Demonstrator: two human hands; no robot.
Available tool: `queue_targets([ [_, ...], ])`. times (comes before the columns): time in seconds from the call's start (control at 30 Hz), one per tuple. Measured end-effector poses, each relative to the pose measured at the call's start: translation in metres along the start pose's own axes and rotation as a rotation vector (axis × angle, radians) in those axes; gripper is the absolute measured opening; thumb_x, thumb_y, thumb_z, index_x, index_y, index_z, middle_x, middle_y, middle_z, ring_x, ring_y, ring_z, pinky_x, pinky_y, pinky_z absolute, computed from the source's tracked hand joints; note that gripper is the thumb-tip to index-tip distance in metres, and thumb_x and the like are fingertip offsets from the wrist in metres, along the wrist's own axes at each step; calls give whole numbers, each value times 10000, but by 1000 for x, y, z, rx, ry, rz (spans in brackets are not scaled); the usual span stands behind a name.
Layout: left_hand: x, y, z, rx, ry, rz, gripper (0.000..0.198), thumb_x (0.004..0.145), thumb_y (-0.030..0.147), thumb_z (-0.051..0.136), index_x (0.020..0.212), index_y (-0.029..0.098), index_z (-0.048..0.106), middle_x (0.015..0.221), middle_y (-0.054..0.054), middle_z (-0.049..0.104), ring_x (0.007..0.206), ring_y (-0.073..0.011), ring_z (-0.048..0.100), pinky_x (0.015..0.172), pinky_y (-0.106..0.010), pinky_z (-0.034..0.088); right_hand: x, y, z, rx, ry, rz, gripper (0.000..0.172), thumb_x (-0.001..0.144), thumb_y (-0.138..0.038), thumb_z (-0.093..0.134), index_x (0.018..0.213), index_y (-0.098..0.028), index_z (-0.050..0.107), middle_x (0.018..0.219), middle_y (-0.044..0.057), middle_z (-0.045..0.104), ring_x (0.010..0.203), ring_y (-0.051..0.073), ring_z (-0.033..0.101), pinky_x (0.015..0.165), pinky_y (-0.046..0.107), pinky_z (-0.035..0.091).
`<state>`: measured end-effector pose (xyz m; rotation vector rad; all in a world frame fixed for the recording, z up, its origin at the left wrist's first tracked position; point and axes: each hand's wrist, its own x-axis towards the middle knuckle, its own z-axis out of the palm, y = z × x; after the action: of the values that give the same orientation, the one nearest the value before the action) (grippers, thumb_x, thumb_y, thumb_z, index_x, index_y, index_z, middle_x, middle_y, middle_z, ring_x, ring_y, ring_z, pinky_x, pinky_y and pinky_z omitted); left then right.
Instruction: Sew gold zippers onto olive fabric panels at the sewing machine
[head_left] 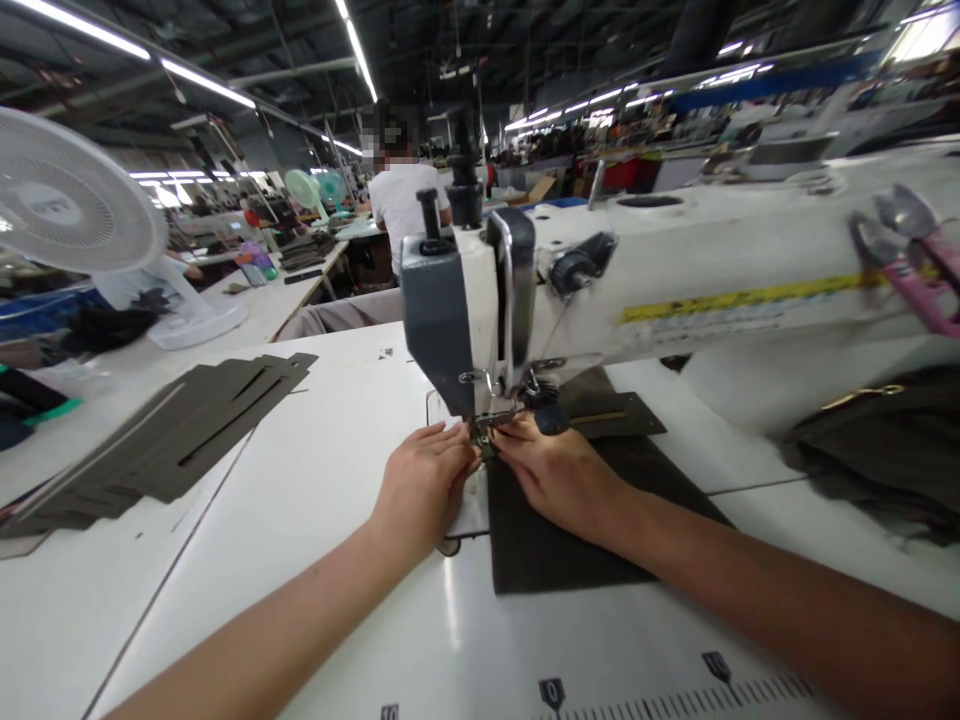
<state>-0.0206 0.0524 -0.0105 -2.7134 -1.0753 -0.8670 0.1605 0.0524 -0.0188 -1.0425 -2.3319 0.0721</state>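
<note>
A dark olive fabric panel (pixel 577 550) lies under the sewing machine's presser foot (pixel 484 425) and spreads to the right. My right hand (pixel 559 470) rests over the panel, its fingers bent and gripping the cloth beside the foot. On the other side, my left hand (pixel 427 470) is closed, with its fingertips close to the needle area. What those fingers hold, if anything, is hidden. A smaller fabric piece with a zipper-like slot (pixel 619 415) sits behind my right hand. The white sewing machine (pixel 465 300) stands over both hands.
Overlapping dark flat pieces (pixel 202 420) lie at left on the white table (pixel 322 600). A white fan (pixel 67 200) stands farther left. Pink-handled cutters (pixel 911 260) are on the machine arm. Dark zippered fabric (pixel 885 450) lies at right. A person in white (pixel 409 205) is ahead.
</note>
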Motion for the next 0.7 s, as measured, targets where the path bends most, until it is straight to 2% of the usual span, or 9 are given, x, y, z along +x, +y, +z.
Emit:
queue_targets([
  [0.33, -2, 2, -4, 1, -2, 11, 163, 846, 123, 463, 820, 172, 617, 953, -61, 689, 913, -188, 640, 867, -353, 490, 0, -4, 2, 3, 84, 2, 236, 840, -108, 404, 912, -134, 627, 942, 84, 657, 873, 190, 595, 812, 303, 455],
  [0.4, -2, 0, -5, 1, 3, -18, 170, 851, 145, 457, 828, 182, 621, 961, -60, 684, 921, -187, 632, 866, -349, 487, 1, -4, 1, -35, 71, 37, 247, 850, -131, 405, 951, -142, 630, 972, 86, 654, 897, 196, 587, 879, 342, 419],
  [0.47, -2, -1, -6, 30, 9, -93, 185, 864, 176, 435, 894, 181, 618, 994, -72, 667, 944, -193, 614, 864, -358, 482, 1, -1, -1, -123, 26, 154, 272, 859, -246, 441, 1037, -136, 615, 1065, 114, 625, 1025, 261, 531, 978, 471, 306],
  [0.57, -3, 5, -10, 180, -85, -248, 272, 882, 245, 408, 1077, 134, 561, 1130, -138, 597, 1072, -252, 540, 921, -443, 427, -4, 8, -9, -295, -68, 456, 606, 808, -535, 455, 1198, -76, 527, 1289, 185, 463, 1226, 421, 290, 969, 651, 135],
  [0.63, -6, 15, -12, 273, -211, -302, 384, 884, 323, 410, 1184, 99, 494, 1245, -181, 509, 1186, -307, 438, 969, -518, 352, -13, 10, -16, -367, -129, 596, 769, 782, -627, 413, 1277, -39, 441, 1373, 197, 346, 1257, 462, 188, 952, 677, 119],
  [0.7, -13, 31, -14, 282, -312, -276, 490, 883, 397, 402, 1269, 96, 419, 1339, -192, 404, 1264, -336, 320, 999, -565, 277, -31, 4, -21, -410, -164, 632, 795, 789, -636, 385, 1309, -35, 397, 1392, 190, 315, 1260, 462, 185, 957, 670, 125],
])
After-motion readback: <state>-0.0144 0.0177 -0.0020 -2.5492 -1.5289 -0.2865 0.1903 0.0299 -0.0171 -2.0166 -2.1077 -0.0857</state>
